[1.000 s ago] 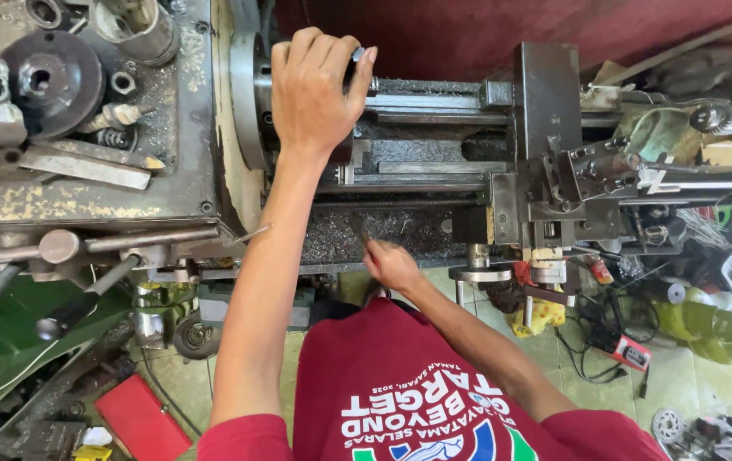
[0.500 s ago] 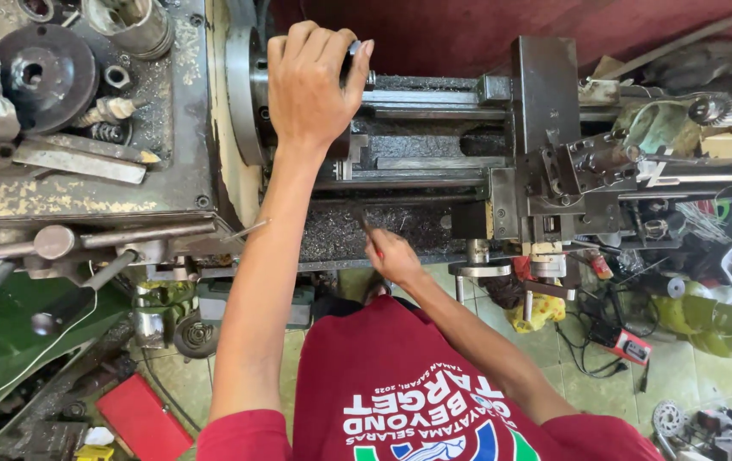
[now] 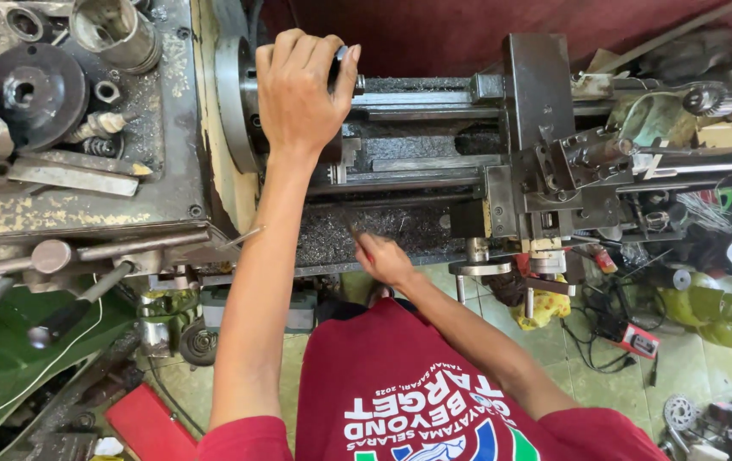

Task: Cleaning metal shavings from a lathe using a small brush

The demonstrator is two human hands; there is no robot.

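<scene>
Gripping the lathe chuck (image 3: 242,102) at about eleven o'clock in the view, the left hand (image 3: 298,94) is wrapping its fingers over the chuck's far side. The right hand (image 3: 383,259), near the middle, is pinching a thin dark tool (image 3: 354,229) over the chip-strewn lathe bed (image 3: 383,224). The tool post (image 3: 554,171) is sitting toward three o'clock, a metal cup (image 3: 114,32) toward ten.
</scene>
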